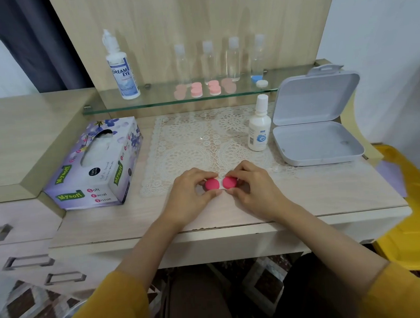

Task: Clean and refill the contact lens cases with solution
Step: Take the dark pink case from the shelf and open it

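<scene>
Head view: lens case [220,184] lay on the surface [306,196] at the near edge of the lace mat [198,144], right in front of the person. Its long axis ran 9 to 3 o'clock. Two round, matt pink caps sat side by side on a white base that showed only as a sliver between them.

Left hand [190,197] came in from 8 o'clock, thumb and fingers curled round the left cap [212,184] in a pinch. Right hand [254,188] came in from 4 o'clock and pinched the right cap [229,182] the same way. Neither hand was nearer; each was already on its own cap. Both caps looked seated on the case. Judgement: the next move was a twist of the caps, though I could not tell which way.

Small white solution bottle [259,128], smooth plastic with its cap on, stood upright at 2 o'clock from the case, near the right hand's side. Open grey hinged box [317,146] lay just beyond it at 2 to 3 o'clock. Tissue box [95,164], glossy printed card, lay at 10 o'clock. At 12 o'clock the glass shelf [150,104] carried a tall solution bottle [122,68], clear bottles [234,57] and more cases [196,90].
</scene>
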The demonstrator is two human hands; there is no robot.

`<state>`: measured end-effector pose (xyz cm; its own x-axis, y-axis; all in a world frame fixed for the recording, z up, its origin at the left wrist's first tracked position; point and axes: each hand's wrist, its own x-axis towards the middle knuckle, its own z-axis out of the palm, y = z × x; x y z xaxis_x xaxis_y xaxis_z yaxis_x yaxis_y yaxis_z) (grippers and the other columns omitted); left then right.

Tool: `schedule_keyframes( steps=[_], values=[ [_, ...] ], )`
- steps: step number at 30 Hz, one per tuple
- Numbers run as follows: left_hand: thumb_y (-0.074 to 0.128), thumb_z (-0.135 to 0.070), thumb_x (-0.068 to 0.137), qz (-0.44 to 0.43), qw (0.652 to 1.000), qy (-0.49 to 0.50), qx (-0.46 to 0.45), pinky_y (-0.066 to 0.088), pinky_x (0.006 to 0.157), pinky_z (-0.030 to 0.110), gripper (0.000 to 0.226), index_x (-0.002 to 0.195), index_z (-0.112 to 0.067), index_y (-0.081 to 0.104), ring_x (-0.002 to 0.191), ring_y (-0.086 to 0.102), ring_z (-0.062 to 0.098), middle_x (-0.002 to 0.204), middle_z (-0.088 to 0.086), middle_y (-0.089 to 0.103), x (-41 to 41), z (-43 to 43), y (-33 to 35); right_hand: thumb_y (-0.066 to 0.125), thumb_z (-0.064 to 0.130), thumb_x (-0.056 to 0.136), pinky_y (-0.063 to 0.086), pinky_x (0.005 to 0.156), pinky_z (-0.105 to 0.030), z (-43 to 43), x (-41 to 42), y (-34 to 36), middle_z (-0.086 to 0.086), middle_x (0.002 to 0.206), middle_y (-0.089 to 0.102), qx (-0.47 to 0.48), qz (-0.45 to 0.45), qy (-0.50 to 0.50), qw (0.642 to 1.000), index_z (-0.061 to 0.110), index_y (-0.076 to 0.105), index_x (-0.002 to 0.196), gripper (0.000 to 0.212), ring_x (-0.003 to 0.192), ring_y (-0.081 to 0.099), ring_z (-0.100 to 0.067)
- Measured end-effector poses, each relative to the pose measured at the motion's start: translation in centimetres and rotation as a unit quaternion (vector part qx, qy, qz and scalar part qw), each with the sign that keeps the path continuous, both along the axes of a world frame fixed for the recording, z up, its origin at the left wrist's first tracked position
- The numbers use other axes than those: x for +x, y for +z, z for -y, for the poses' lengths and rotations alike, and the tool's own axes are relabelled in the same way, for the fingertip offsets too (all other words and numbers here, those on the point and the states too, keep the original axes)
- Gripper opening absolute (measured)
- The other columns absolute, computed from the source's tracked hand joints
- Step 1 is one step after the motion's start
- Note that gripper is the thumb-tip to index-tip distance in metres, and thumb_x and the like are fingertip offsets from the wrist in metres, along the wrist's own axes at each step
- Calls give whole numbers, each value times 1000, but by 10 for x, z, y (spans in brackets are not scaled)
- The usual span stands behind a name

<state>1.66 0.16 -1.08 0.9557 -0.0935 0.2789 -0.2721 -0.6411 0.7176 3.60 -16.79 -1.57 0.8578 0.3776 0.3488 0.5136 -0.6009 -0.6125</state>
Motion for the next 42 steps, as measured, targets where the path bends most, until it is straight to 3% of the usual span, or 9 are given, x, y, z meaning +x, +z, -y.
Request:
schedule_keyframes(
  steps=[2, 6, 8, 12, 14, 19, 27, 36, 42],
  values=[
    [78, -24, 71, -10, 1000, 18, -2, 43, 82, 14, 32, 102, -21, 68, 84, 54, 2, 96, -2, 61, 1, 2, 1, 68, 8, 78, 33, 69, -8, 0, 0, 0, 0, 88, 51, 1, 1, 0, 1000, 5, 68, 100, 21, 75, 48, -12],
    [69, -15, 80, -47, 997, -57, -5, 38, 101, 23, 37, 116, -23, 62, 108, 52, 8, 111, -7, 59, 0, -7, 2, 68, 7, 78, 34, 69, -9, 0, 1, 0, -2, 87, 52, 4, 5, 1, 1000, 6, 69, 99, 22, 74, 48, -12],
    [64, -8, 83, -61, 995, -77, 3, 35, 102, 19, 40, 120, -24, 60, 113, 50, 8, 114, -10, 58, 1, -13, 3, 68, 7, 78, 34, 69, -9, 0, 1, 0, -2, 87, 52, 3, 6, 0, 1000, 6, 69, 99, 21, 74, 48, -12],
    [74, -13, 75, -46, 999, -26, -10, 39, 85, 10, 31, 104, -23, 68, 93, 58, 7, 99, -7, 61, 2, -9, 6, 68, 8, 78, 34, 69, -9, 0, 1, 0, 1, 87, 51, 6, 3, -2, 1000, 7, 69, 99, 21, 74, 48, -11],
    [75, -16, 74, -41, 999, -23, -2, 36, 80, 6, 32, 104, -24, 67, 91, 56, 7, 98, -9, 59, 3, -8, 6, 68, 8, 78, 34, 69, -8, 0, 1, 0, 2, 87, 50, 7, 4, -2, 1000, 7, 69, 99, 21, 74, 47, -10],
    [66, -9, 82, -54, 995, -80, 35, 35, 100, 18, 39, 118, -23, 62, 109, 51, 6, 110, -14, 57, 3, -15, 7, 68, 8, 78, 34, 69, -8, 0, 1, 0, 1, 87, 51, 10, 3, -3, 1000, 8, 69, 99, 21, 74, 47, -10],
    [79, -24, 69, -36, 999, 7, 23, 35, 70, 1, 29, 96, -19, 69, 78, 50, -2, 89, -9, 56, 5, -4, 9, 69, 10, 78, 34, 69, -7, 1, 1, -1, 2, 88, 51, 14, -2, -6, 1000, 9, 69, 99, 21, 74, 48, -9],
    [83, -25, 64, -24, 999, 32, -3, 38, 70, 5, 26, 84, -19, 67, 75, 52, 0, 87, -4, 60, 2, -2, 8, 69, 11, 78, 35, 68, -6, 1, 1, -1, 2, 87, 52, 24, -3, 0, 1000, 11, 70, 98, 21, 71, 47, 1],
    [82, -31, 63, -23, 996, 78, -39, 41, 66, 8, 29, 79, -14, 66, 74, 53, 7, 82, -1, 60, 6, 0, 15, 70, 12, 78, 41, 70, -19, -1, 0, 0, -2, 86, 54, 21, 4, -3, 1000, 11, 71, 97, 19, 74, 51, -13]
  ],
)
